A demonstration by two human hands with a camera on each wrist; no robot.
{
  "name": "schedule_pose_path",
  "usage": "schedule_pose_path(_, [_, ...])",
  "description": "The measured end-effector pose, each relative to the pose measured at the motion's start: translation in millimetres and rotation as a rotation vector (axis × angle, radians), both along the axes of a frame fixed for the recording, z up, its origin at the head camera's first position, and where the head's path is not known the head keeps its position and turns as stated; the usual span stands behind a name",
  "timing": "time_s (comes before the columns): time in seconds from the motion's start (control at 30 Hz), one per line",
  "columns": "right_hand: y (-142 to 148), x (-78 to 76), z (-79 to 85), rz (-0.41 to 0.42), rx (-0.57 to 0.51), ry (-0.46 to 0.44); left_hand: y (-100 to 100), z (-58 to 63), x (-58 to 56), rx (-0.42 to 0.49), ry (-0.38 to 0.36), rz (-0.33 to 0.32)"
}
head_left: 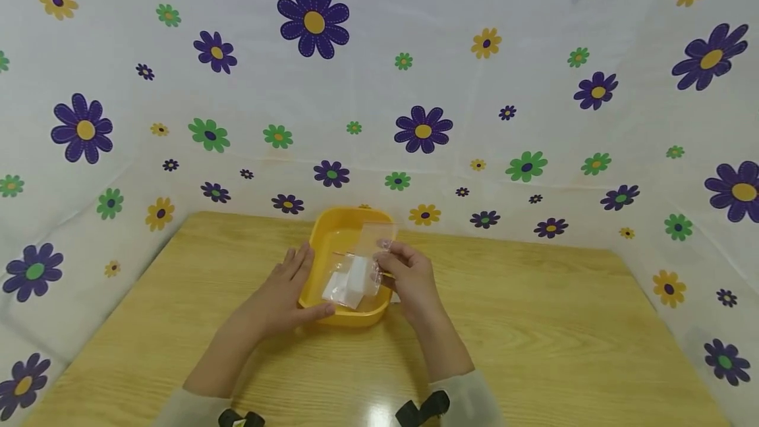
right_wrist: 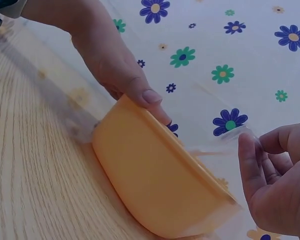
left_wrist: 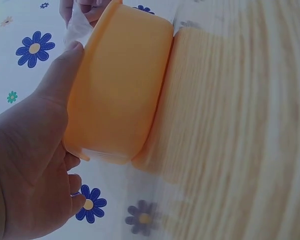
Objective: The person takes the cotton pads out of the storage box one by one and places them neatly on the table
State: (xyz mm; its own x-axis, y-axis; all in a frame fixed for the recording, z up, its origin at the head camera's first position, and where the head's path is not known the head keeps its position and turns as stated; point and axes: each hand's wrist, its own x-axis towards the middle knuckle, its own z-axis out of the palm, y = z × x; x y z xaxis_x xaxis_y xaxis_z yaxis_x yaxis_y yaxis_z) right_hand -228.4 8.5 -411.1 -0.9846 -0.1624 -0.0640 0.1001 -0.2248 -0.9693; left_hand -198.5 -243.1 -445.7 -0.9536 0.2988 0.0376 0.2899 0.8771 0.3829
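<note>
A yellow plastic basin (head_left: 350, 318) stands on the table, with several clear plastic bags (head_left: 352, 280) inside, some showing white pieces. My left hand (head_left: 273, 298) rests against its near left corner, fingers fairly straight along the left side and thumb (left_wrist: 65, 65) at the near rim. Over the basin's right side my right hand (head_left: 412, 279) pinches a thin clear plastic bag (head_left: 375, 234) between thumb and fingers. In the right wrist view the bag's edge (right_wrist: 235, 134) shows at the fingertips, above the rim.
The wooden table (head_left: 522, 321) extends to both sides of the basin. Behind it and along the sides hangs a white cloth (head_left: 356, 91) printed with purple, green and yellow flowers. A small pale scrap (head_left: 395, 297) lies beside the basin's right side.
</note>
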Motion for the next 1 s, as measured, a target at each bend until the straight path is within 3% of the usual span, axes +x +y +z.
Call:
schedule_pose_path(0.37, [5.5,-2.1,10.5,0.015,0.018,-0.016,0.0,2.7,-2.3,0.004,-0.002,0.015])
schedule_pose_path(0.77, [8.6,1.1,6.7,0.026,-0.008,-0.036,0.1,-2.2,5.3,0.0,0.017,0.01])
schedule_pose_path(1.0, [11.1,-1.1,10.0,0.015,-0.022,-0.026,1.6,3.3,4.4,0.002,0.002,0.016])
